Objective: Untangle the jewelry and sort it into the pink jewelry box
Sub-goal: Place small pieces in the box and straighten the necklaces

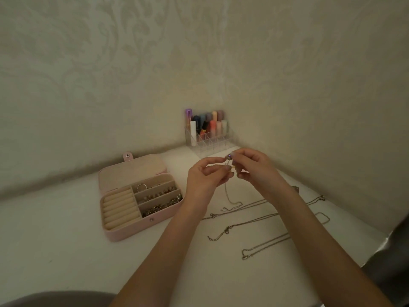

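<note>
Together both hands [230, 171] pinching necklace [228, 193] (dangling), box [124, 231] open

No text, label or number can be read anywhere — all too dim; blurred.

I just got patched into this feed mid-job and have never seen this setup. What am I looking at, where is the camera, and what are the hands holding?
There is no machine: one head-worn camera looks down at a person's bare hands. The left hand and right hand pinch a thin chain with a pendant above a white table. Left of them sits the open pink jewelry box, a ring and small pieces in its compartments. Three chains lie on the right. A clear organizer of cosmetic tubes stands in the corner.
</note>
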Motion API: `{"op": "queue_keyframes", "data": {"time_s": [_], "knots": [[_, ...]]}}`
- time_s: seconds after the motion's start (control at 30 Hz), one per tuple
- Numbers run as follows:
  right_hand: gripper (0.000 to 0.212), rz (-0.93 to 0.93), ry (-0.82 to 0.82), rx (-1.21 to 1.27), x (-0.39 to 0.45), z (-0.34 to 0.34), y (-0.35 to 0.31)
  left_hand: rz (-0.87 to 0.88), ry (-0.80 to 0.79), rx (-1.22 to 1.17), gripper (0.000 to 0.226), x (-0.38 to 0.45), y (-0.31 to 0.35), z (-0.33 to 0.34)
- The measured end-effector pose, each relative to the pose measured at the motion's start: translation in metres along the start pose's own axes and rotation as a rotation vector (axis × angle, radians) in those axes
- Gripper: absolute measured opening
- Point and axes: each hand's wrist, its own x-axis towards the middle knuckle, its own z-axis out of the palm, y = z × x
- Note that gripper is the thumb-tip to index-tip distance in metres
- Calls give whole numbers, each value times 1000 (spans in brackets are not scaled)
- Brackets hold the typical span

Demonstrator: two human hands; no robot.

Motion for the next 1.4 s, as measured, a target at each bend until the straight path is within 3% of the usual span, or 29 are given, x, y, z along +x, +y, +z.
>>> {"op": "queue_keyframes", "data": {"time_s": [0.13, 0.37, 0.57, 0.77, 1.13, 1.4], "knots": [[14, 45, -15, 158, -1, -2, 0, -18, -2, 43, 13, 0, 0, 0], [10, -9, -12, 149, -1, -5, 3, -1, 54, 129, 11, 3, -1, -4], [22, -26, -7, 216, 0, -9, 3, 49, 57, 277, 13, 4, -2, -4], [14, -29, 33, 235, -1, -11, 1, 99, 32, 360, 9, 2, -3, -3], [14, -81, 487, 538, 13, -47, 11, 50, -91, 559, 9, 2, -5, -13], [16, -148, 515, 480, 13, -48, 10, 152, -62, 735, 6, -6, 10, -24]]}}
